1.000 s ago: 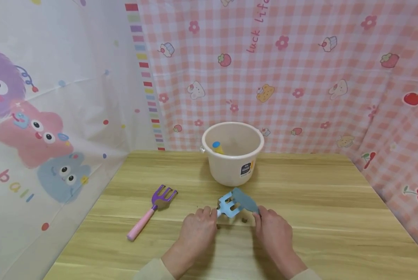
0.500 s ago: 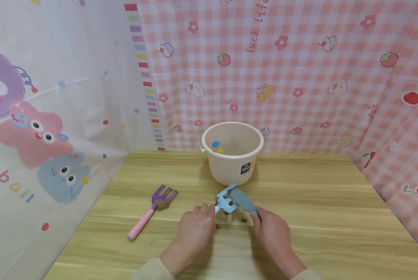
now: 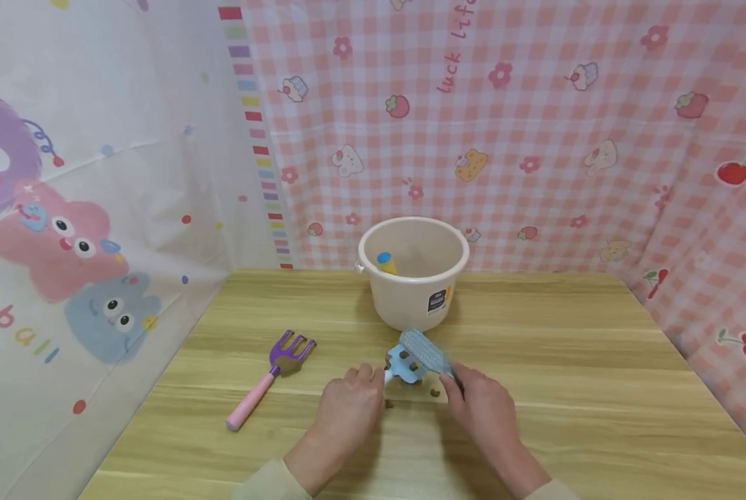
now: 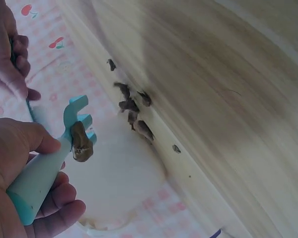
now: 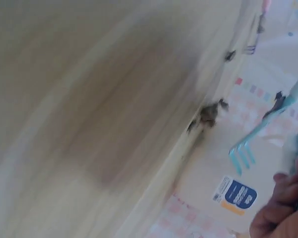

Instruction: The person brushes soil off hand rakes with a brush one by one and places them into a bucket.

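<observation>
My left hand (image 3: 351, 406) grips the white handle of a light-blue garden hand fork (image 3: 405, 368); in the left wrist view a brown clump (image 4: 82, 143) clings near its tines. A small grey-blue brush (image 3: 428, 353) is held by its handle in my right hand (image 3: 484, 410). The brush head lies over the fork's tines, hiding part of them, and its textured bristle side shows in the head view. Several dark brown bits (image 4: 131, 105) lie on the tabletop beneath the fork.
Just beyond the tools stands a cream bucket (image 3: 407, 302) with a blue-tipped yellow object (image 3: 386, 263) inside. A purple hand fork with a pink handle (image 3: 251, 399) lies to the left on the wooden table (image 3: 598, 389). Patterned cloths hang at the back and sides.
The brush has turned so its bristle side shows, and it has shifted slightly left over the fork. The fork tilted up, then came down again. The bucket and purple fork stay put.
</observation>
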Motion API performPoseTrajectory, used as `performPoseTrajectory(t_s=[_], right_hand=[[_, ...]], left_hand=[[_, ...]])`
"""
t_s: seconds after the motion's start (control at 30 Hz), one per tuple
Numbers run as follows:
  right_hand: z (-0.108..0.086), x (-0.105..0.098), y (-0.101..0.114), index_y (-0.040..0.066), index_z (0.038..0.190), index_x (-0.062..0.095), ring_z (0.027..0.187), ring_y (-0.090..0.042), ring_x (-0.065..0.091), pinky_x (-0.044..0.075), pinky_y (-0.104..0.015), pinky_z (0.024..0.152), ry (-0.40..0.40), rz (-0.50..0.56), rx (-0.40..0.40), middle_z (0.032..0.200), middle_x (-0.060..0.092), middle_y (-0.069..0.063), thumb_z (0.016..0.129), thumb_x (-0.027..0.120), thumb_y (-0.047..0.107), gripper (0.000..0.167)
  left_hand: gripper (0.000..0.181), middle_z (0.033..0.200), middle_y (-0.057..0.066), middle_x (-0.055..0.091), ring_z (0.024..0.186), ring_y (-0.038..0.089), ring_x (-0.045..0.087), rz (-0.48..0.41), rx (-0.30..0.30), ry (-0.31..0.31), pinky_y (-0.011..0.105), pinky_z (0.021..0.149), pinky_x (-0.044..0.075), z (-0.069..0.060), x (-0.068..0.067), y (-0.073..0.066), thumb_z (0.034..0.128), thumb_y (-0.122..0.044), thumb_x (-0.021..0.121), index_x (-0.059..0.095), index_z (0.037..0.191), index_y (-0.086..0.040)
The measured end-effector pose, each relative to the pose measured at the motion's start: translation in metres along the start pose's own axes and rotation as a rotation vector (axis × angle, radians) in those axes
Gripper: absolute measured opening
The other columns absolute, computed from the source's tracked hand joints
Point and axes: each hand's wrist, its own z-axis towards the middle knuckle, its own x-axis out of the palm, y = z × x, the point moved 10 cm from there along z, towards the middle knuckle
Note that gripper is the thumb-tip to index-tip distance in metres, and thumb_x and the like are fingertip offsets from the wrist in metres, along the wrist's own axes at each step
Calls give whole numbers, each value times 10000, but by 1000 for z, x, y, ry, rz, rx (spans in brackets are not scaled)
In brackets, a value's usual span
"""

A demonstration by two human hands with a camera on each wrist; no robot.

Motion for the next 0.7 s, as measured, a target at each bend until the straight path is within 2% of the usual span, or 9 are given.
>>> performPoseTrajectory(t_s=[0.1, 0.17, 0.27, 0.37, 0.5, 0.63, 0.7], right_hand=[[-1, 8, 7, 107, 1008, 752, 618, -109, 561, 490, -362, 555, 56, 108, -16, 729, 665, 47, 906, 726, 172, 123], [-3, 12, 8, 111, 1021, 760, 628, -88, 560, 499, -351, 574, 68, 128, -10, 737, 672, 63, 896, 737, 165, 137], [-5, 15, 6, 145, 947, 751, 585, -112, 529, 458, -348, 517, 53, 101, -7, 680, 624, 59, 886, 747, 175, 68], [-4, 16, 3, 163, 885, 719, 568, -184, 562, 420, -376, 476, 33, 54, -13, 655, 603, 24, 882, 748, 192, 41], [-2, 17, -7, 139, 915, 724, 608, -265, 628, 438, -418, 469, 26, 9, 0, 713, 662, -35, 891, 735, 182, 51], [-1, 15, -18, 124, 913, 719, 577, -214, 571, 430, -400, 464, 28, -6, 28, 707, 651, -22, 902, 722, 163, 41], [0, 13, -17, 118, 906, 713, 571, -196, 548, 430, -393, 469, 14, 3, 14, 697, 639, -14, 901, 723, 157, 41]], left_hand=[[216, 657, 1, 484, 528, 127, 485, -5, 6, -14, 240, 374, 319, 0, -2, -2, 745, -181, 788, 606, 808, -81], [220, 660, 3, 488, 531, 128, 489, -7, 8, -23, 243, 373, 321, 1, -2, -3, 745, -184, 789, 607, 812, -80], [225, 660, 1, 483, 532, 127, 482, -7, 9, -23, 245, 374, 320, 1, -2, -4, 752, -193, 787, 601, 808, -81], [216, 665, 0, 484, 536, 125, 475, -12, 11, -7, 241, 379, 320, 0, -2, -4, 764, -190, 781, 606, 820, -77], [224, 676, 0, 490, 542, 120, 470, -23, 16, 25, 231, 385, 320, -1, -1, -6, 782, -209, 781, 618, 849, -71], [233, 684, -4, 498, 542, 109, 456, -26, 29, 51, 216, 390, 304, -2, 0, -8, 796, -235, 780, 633, 870, -71], [232, 686, -7, 502, 539, 103, 446, -26, 32, 58, 209, 391, 293, -3, 0, -8, 797, -238, 780, 640, 875, -71]])
